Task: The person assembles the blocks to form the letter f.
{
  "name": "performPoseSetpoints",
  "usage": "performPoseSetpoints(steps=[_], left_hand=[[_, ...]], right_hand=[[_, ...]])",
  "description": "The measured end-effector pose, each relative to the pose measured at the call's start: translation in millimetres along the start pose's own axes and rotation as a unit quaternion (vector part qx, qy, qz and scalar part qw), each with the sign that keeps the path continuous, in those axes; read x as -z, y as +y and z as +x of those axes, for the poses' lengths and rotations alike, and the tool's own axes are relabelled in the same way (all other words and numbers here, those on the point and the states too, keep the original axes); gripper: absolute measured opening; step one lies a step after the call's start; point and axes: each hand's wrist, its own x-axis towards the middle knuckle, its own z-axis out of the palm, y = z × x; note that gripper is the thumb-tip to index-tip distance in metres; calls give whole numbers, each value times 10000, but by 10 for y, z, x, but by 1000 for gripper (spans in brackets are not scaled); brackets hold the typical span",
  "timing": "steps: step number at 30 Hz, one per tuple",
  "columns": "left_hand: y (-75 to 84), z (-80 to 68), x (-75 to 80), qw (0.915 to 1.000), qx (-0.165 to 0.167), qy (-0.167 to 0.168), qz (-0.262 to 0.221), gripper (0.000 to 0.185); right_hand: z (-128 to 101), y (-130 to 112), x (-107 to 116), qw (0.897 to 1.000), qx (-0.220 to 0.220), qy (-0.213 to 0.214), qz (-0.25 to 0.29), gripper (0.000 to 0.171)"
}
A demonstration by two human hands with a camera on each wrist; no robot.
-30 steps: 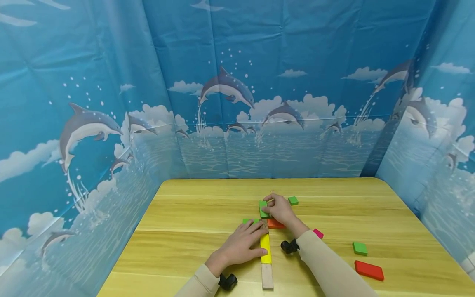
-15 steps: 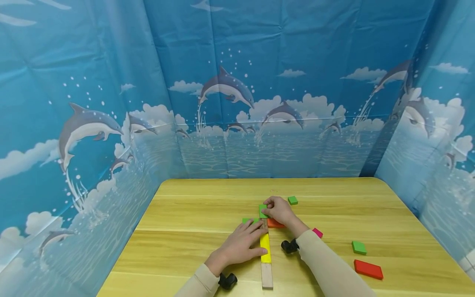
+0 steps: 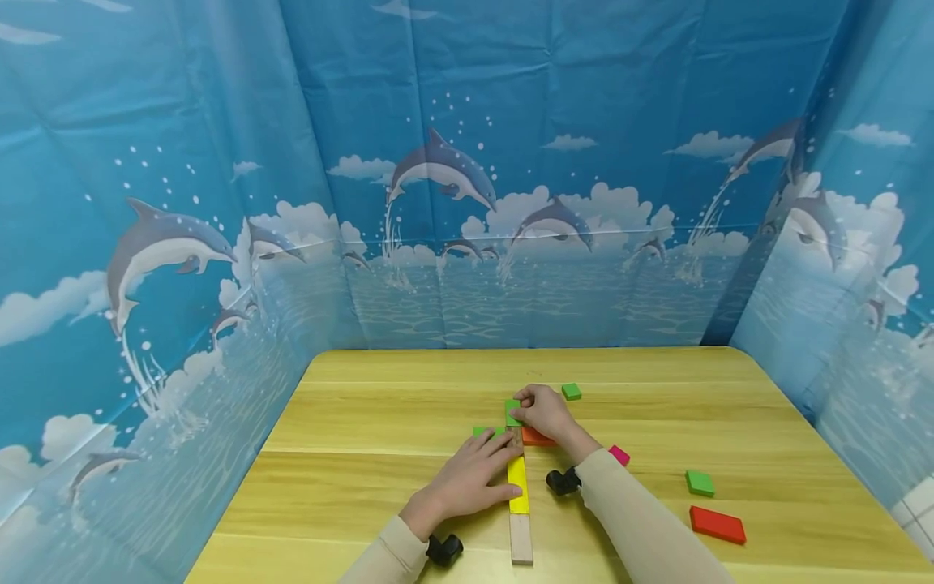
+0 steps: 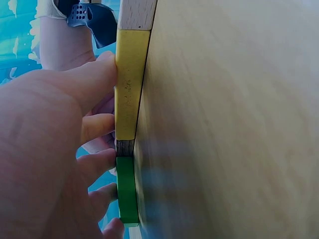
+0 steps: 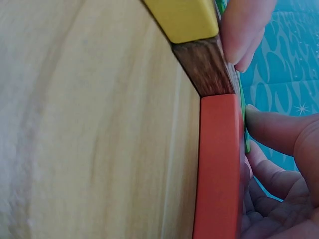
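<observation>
In the head view, my right hand (image 3: 547,414) pinches a green block (image 3: 513,413) at the far end of a row of flat blocks. Behind it in the row come a dark brown block (image 5: 207,67), a yellow block (image 3: 518,483) and a pale wood block (image 3: 521,539). My left hand (image 3: 470,477) lies with spread fingers over the brown block and another green block (image 4: 128,191), its thumb on the yellow one. An orange-red block (image 5: 219,164) extends right from the brown block, partly hidden by my right wrist in the head view.
Loose on the wooden table (image 3: 350,405) are a small green square (image 3: 571,392) at the back, a pink block (image 3: 619,455) beside my right sleeve, and a green square (image 3: 700,483) and red block (image 3: 718,526) farther right. A dolphin-print curtain (image 3: 452,300) surrounds the table.
My right hand has brought the green block slightly nearer, and it now sits against the row's far end. The left hand stays in place. The head view has shifted a little.
</observation>
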Motion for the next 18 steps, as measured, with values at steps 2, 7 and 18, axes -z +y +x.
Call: performPoseSetpoints(steps=[2, 7, 18], left_hand=[[2, -5, 7, 10000, 2, -1, -14, 62], [14, -19, 28, 10000, 12, 0, -49, 62], [23, -43, 44, 10000, 29, -22, -43, 62]], right_hand=[[3, -5, -3, 10000, 4, -2, -26, 29], [-10, -19, -8, 10000, -15, -5, -11, 29], [-29, -33, 24, 9992, -57, -94, 391, 40]])
